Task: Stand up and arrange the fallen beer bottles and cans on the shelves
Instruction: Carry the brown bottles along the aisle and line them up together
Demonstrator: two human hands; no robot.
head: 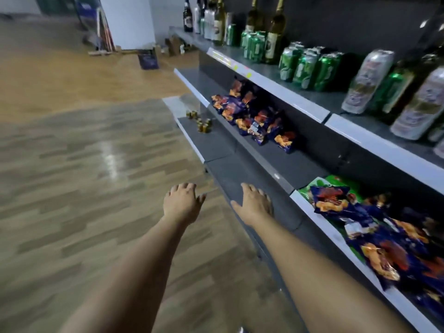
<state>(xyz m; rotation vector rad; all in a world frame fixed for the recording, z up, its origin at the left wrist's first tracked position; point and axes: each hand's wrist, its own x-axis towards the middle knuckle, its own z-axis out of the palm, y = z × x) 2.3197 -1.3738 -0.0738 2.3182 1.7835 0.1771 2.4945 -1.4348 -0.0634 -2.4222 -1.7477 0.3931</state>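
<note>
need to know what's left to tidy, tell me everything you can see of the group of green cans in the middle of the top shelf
The group of green cans is a tight cluster of about six metallic cans, glossy green with pale lettering too blurred to read and silver tops. All stand upright, packed side by side and seemingly touching, on the grey top shelf. A dark bottle stands to their left, a pale silver can to their right. Neither hand is near them.

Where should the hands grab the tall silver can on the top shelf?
Mid-body of the tall silver can, from the aisle side. It is upright at the shelf front with that face exposed; green cans crowd its left and bottles its right. Both hands are empty.
</note>
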